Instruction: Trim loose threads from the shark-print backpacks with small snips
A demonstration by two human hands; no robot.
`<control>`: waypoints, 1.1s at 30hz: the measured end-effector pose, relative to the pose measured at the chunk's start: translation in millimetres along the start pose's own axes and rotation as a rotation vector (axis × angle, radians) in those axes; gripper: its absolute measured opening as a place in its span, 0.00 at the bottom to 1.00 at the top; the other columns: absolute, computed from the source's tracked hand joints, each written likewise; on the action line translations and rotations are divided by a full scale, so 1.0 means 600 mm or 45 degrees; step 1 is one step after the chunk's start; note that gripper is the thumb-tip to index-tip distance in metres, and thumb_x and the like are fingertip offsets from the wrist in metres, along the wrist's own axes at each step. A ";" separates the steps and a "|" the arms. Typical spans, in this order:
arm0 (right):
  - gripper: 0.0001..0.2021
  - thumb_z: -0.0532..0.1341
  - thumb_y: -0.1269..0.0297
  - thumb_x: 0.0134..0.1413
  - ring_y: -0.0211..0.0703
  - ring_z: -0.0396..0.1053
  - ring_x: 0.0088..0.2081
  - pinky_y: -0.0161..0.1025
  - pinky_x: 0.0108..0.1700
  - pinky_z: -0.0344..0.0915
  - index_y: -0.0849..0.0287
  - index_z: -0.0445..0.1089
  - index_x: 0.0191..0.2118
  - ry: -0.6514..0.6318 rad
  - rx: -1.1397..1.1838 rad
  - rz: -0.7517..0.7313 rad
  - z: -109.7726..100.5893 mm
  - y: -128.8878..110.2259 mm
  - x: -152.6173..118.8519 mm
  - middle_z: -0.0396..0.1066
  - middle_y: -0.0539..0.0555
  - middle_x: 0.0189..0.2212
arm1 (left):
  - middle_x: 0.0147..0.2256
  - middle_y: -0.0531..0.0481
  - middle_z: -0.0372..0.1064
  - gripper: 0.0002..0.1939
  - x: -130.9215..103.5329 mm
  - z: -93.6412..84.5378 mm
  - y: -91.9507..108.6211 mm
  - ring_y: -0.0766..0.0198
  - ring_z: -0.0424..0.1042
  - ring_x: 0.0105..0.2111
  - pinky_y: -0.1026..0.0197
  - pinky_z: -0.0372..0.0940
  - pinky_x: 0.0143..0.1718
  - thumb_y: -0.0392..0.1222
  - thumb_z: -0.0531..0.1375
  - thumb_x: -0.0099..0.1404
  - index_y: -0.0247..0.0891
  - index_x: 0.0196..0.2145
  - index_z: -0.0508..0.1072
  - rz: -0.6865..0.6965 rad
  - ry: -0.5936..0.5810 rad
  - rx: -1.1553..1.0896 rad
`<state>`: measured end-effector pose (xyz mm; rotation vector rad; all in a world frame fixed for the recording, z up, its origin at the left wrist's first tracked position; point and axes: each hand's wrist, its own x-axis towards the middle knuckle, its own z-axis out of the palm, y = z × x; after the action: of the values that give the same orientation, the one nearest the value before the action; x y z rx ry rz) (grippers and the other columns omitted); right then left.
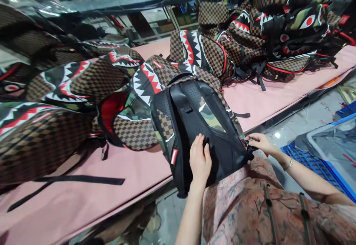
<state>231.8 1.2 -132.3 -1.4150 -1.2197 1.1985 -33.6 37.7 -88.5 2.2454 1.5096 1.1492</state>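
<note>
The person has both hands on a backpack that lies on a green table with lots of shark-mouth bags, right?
Not quite. The table is pink, not green, as the head view shows. Both the left hand and right hand do touch the backpack, among many shark-mouth bags.

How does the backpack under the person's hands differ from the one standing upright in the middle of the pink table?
The held backpack lies with its black padded back up, at the table's near edge; the upright backpack shows its shark-mouth front, farther back. The left hand and right hand touch only the held one. Both share brown checkered fabric.
</note>
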 end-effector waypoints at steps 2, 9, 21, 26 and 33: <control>0.17 0.65 0.61 0.40 0.45 0.72 0.39 0.43 0.43 0.68 0.60 0.72 0.39 0.018 -0.009 0.025 0.003 0.017 -0.028 0.75 0.55 0.37 | 0.47 0.41 0.68 0.16 -0.025 0.014 0.006 0.57 0.65 0.49 0.51 0.60 0.51 0.39 0.50 0.65 0.36 0.49 0.65 -0.077 0.027 -0.055; 0.19 0.63 0.60 0.46 0.47 0.70 0.46 0.43 0.49 0.65 0.54 0.70 0.47 -0.032 -0.564 -0.111 0.027 -0.027 -0.038 0.72 0.53 0.45 | 0.41 0.44 0.71 0.15 -0.087 0.053 0.030 0.62 0.72 0.39 0.57 0.66 0.44 0.43 0.49 0.65 0.38 0.46 0.68 -0.391 -0.217 -0.412; 0.17 0.61 0.51 0.43 0.31 0.56 0.19 0.30 0.22 0.52 0.60 0.60 0.21 -0.305 -0.072 0.018 0.104 -0.124 0.003 0.57 0.43 0.16 | 0.35 0.47 0.73 0.19 -0.115 0.046 0.062 0.62 0.71 0.33 0.60 0.66 0.37 0.55 0.56 0.57 0.36 0.37 0.72 -0.898 -0.374 -1.111; 0.17 0.60 0.50 0.45 0.29 0.47 0.17 0.29 0.19 0.45 0.59 0.56 0.22 -0.382 0.148 0.056 0.143 -0.159 0.015 0.50 0.41 0.14 | 0.19 0.55 0.63 0.17 -0.085 0.013 0.084 0.70 0.63 0.22 0.67 0.61 0.27 0.52 0.60 0.55 0.35 0.21 0.67 -0.978 -0.280 -1.224; 0.10 0.57 0.61 0.53 0.35 0.64 0.28 0.32 0.32 0.60 0.58 0.64 0.40 -0.245 -0.433 -0.395 0.102 -0.159 0.010 0.66 0.48 0.27 | 0.14 0.58 0.57 0.17 -0.055 -0.003 0.081 0.73 0.56 0.14 0.69 0.53 0.17 0.49 0.61 0.52 0.36 0.16 0.62 -1.203 -0.009 -1.224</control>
<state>158.8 20.3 -47.5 -1.3045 -1.7724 0.9573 -6.8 -13.3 -76.8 0.7613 1.3000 1.1289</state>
